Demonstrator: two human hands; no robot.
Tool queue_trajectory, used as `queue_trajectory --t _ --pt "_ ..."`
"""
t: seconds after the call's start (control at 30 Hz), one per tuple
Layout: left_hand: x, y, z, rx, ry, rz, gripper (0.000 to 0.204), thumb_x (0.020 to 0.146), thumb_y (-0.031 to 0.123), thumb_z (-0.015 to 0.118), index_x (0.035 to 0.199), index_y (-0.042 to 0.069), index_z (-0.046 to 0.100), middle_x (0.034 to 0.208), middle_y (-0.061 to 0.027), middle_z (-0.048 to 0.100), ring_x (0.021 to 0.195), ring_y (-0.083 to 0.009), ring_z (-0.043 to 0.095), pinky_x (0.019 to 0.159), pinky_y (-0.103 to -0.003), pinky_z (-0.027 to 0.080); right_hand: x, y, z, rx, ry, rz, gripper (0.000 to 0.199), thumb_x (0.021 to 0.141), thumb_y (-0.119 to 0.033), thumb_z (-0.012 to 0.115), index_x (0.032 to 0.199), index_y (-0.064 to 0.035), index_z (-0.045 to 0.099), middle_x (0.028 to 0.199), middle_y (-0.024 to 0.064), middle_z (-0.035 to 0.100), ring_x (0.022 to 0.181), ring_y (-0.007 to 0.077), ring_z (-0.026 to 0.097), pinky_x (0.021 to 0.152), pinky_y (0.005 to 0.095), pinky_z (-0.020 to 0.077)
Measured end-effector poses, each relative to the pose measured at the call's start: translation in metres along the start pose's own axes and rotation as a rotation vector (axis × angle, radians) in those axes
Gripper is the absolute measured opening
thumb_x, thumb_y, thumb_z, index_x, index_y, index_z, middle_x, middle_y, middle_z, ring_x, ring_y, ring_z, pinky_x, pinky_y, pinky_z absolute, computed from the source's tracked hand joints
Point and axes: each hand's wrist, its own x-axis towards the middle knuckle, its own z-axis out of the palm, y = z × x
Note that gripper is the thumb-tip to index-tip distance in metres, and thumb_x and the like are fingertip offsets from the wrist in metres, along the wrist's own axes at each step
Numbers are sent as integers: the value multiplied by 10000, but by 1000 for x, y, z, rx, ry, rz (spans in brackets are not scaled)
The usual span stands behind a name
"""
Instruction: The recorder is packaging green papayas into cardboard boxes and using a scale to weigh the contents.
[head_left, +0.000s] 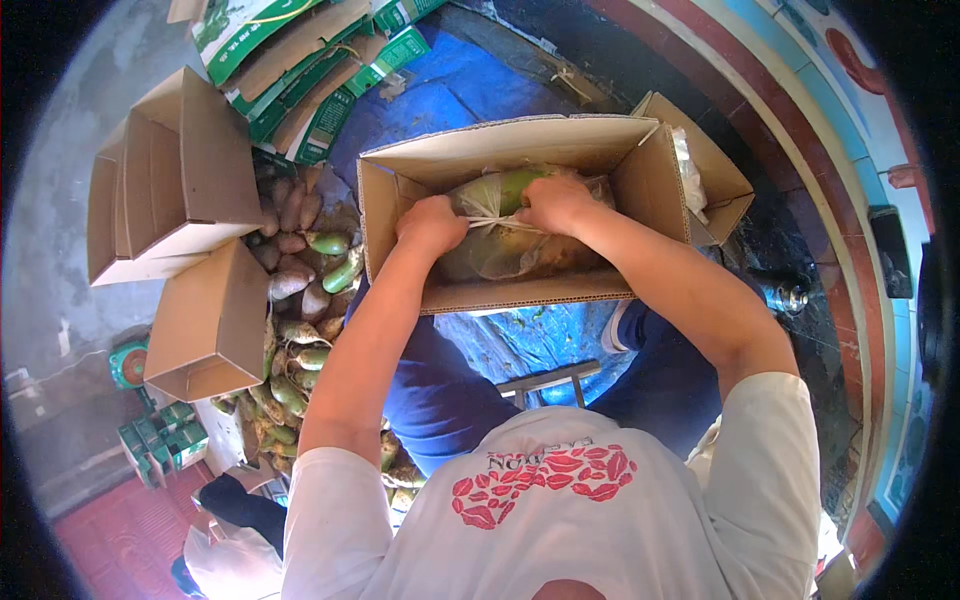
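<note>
Head view — both hands point(432, 224) point(553, 203) on bag point(500, 245)

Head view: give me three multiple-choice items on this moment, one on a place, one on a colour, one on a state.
1. Where is the clear plastic bag of produce?
A. Inside the open cardboard box
B. On the blue sheet
C. On the pile of produce

2. What colour is the sheet under the box?
A. Red
B. Blue
C. Yellow

3. What are the two hands doing?
A. Resting on the knees
B. Lifting a folded box
C. Both gripping the bag's gathered top

Answers: 1 A, the bag sits between the box walls. 2 B, blue shows around and below the box. 3 C, the left hand and right hand pinch the twisted plastic between them.
</note>
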Motion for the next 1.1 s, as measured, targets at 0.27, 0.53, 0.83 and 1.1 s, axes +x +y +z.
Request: queue_trajectory --t 0.27,0.53,0.83,1.1 --pt "-73 -15 -28 -341 266 424 378 727 374 619 913 46 584 928 -133 600 892 -317 565 739 -418 434 -45 9 -78 82 762 -250 231 782 -256 554 846 -37 593 879 171 593 817 358 554 735 435 431" --pt "-108 -34 -5 179 389 709 353 687 306 652 919 43 608 966 -134 586 921 -294 540 804 -416 386 -57 37 -100 -363 729 -17 243 731 -199 534 943 -101 601 918 133 598 979 308 537 821 423 453" --pt "-102 -25 -8 329 394 694 250 697 216 644 847 17 620 846 -141 599 847 -318 545 771 -407 378 -9 27 -85 -293 583 42 208 767 -134 520 908 -123 672 967 54 644 891 216 614 654 360 484" --pt "-101 -16 -20 335 403 808 179 677 170 644 737 14 582 787 -134 587 788 -320 537 707 -406 366 -27 38 -80 -269 658 -87 185 760 -137 528 872 -112 672 931 69 649 867 232 620 663 378 493"
